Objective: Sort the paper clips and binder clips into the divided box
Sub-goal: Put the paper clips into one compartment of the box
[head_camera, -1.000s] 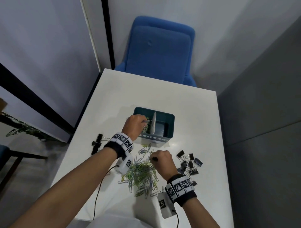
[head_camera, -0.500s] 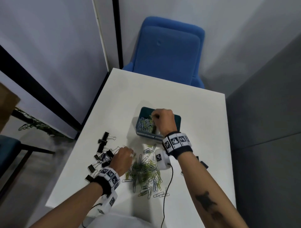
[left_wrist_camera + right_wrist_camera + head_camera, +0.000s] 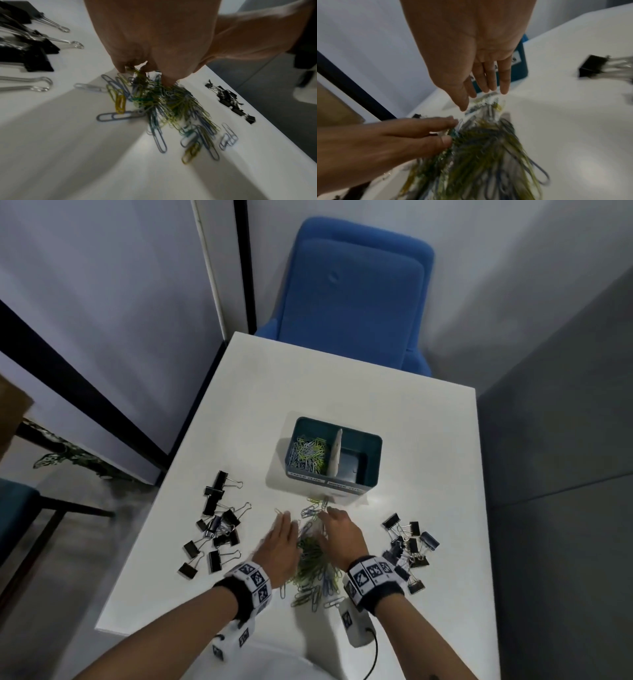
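A teal divided box stands mid-table; its left compartment holds paper clips, and its right compartment looks almost bare. A pile of coloured paper clips lies in front of it, between my hands. My left hand lies along the pile's left side with fingers stretched forward; in the left wrist view its fingertips and thumb dip into the paper clip pile. My right hand hovers at the pile's right side, its straight fingers holding nothing. Black binder clips lie in a left group and a right group.
A blue chair stands behind the white table. Walls close in on the left and right. The table's near edge runs just under my wrists. A dark chair frame stands on the floor to the left.
My right hand has come back from the box's left compartment to the pile. My left hand stays at the pile's left side, with its fingers now stretched forward.
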Demonstrator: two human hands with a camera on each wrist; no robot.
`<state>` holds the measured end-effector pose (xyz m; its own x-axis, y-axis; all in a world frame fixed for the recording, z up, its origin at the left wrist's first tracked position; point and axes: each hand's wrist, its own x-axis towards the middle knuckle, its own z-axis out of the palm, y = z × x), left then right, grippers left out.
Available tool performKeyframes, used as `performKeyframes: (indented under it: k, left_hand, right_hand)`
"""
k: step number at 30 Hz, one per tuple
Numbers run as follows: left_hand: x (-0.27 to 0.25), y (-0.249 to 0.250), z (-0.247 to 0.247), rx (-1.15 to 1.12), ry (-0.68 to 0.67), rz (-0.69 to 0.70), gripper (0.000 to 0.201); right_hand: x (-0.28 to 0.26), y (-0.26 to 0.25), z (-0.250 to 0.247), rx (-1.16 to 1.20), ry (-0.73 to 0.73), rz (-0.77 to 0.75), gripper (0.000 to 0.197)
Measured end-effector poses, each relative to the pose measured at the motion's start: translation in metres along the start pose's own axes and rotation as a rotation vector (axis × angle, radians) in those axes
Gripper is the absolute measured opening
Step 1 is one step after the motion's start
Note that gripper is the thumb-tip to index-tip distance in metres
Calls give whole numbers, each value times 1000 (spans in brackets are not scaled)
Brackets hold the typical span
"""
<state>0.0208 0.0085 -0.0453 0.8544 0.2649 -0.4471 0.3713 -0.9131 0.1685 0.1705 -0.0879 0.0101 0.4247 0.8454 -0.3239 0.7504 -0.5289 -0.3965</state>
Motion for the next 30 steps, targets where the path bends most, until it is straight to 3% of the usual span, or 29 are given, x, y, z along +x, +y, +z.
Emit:
performKeyframes:
  k: [4,8,11,14,17,21,26,30]
  left_hand:
    - [-15,11,-5,-164,49,81,66]
    - [-33,0,-1,-127,109,160,63]
    - [-47,-13,3,-117,146,85,61]
    - [-53,-24,8,-92,110,-37,60]
    - [-57,-28,14,-107,74,-66,68]
    - [-56,-20,16,-118,82,11,82]
    - [-45,-4,5,-182,183,71,92]
    - [-39,7,-4,-225,217,99,84]
  right_hand:
    - [13,5,13,-30,3,-27,52]
    - [33,0,23,-66,-24,-20,58]
    - [32,-3,34,-96,-112,6,62]
    - [13,-3,39,-70,-162,-90,65]
    - [-13,3,37,-7,-123,-157,61]
    - [-50,22,28,30,-22,49,76]
    - [-90,53,31,47,-148,283,104]
    - [-98,48,41,31,-206,290,90]
